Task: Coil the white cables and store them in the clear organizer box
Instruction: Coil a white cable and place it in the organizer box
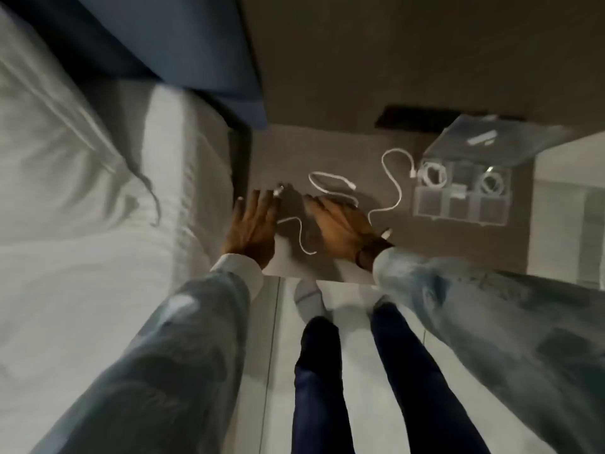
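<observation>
Loose white cables lie on a brown table top (343, 149). One white cable (299, 235) runs between my two hands, its plug end by my left fingertips. A second, looped cable (330, 183) lies just past my right fingers. A third, longer cable (394, 181) snakes toward the clear organizer box (460, 204), which stands open at the right with coiled white cables in its two far compartments. My left hand (253, 224) and my right hand (340, 227) hover flat over the table with fingers spread, holding nothing.
A bed with white sheets (82, 191) and a blue headboard (183, 44) fills the left. The box's clear lid (491, 139) leans back, with a black object (425, 117) behind it. My legs and the pale floor are below.
</observation>
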### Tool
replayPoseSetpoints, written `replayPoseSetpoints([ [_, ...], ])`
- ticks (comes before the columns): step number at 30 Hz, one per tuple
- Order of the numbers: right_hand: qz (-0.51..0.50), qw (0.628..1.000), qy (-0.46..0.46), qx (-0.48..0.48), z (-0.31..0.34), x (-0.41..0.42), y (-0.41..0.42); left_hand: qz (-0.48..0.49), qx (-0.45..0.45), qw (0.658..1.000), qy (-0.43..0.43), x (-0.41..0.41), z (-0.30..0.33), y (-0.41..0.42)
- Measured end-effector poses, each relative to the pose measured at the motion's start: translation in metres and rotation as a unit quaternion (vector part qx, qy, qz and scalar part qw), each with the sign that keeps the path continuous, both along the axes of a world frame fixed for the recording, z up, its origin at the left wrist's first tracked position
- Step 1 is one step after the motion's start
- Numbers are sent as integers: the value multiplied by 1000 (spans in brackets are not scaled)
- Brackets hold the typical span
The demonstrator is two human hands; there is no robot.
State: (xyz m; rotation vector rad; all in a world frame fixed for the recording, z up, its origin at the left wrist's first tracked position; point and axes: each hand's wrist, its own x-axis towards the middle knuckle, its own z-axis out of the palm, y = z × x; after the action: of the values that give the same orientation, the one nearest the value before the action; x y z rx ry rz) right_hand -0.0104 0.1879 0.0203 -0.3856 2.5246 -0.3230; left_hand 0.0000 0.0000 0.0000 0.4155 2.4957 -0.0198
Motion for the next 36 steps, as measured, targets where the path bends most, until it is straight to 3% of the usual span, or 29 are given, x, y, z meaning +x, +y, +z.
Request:
replayPoseSetpoints([
  [4,-4,998,-56,-12,-78,-10,-25,31,-12,999,-3,-2,-71,-10],
  [7,-37,998,-36,-35,-104,-7,-26,33,-15,999,28,8,-85,-7],
  [9,-96,992,-44,-68,-96,-1,-19,39,26,997,56,14,-72,-6],
  [12,-194,967,-55,-156,-56,7,-1,78,167,981,65,23,-28,-6],
  [15,-261,936,-47,-231,5,11,20,241,300,920,-79,24,36,8],
  [17,-312,910,-34,-270,44,10,34,399,355,828,-173,17,82,23],
  [19,-340,901,6,-271,84,8,50,457,387,767,-230,9,134,33],
  [26,-340,902,115,-241,212,-1,81,347,454,730,-374,-24,315,64],
  [30,-338,902,165,-211,263,0,104,251,425,779,-387,-31,387,76],
  [32,-326,912,168,-185,283,1,112,242,453,778,-361,-37,414,85],
  [34,-306,920,171,-173,306,3,115,259,540,731,-327,-44,438,102],
  [36,-269,926,201,-171,326,5,114,295,654,642,-271,-52,459,126],
])
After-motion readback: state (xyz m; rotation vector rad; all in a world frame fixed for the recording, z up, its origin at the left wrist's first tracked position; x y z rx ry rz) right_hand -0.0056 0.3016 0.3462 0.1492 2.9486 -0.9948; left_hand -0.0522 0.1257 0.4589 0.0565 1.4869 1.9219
